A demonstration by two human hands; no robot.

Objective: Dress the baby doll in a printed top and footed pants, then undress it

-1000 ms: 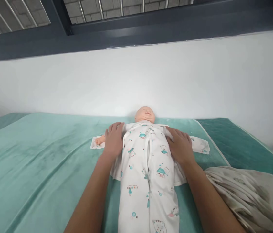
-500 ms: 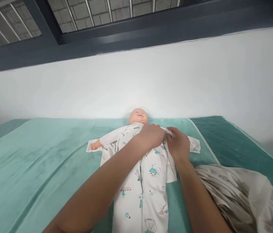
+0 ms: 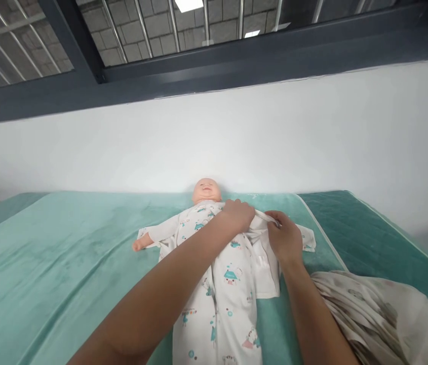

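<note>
Doll face-up on green sheet, head far. Right hand pinches shirt edge; left hand at chest (fingertips hidden, can't tell their grip). Step, I judge: arranging cloth by right shoulder; next move wants light, steady fingers.

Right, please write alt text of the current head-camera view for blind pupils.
A person's right hand grips white fabric beside a baby doll; the left hand reaches across the doll, close by. The doll lies face up in white printed clothing on a green cover, crumpled cloth nearby.
</note>
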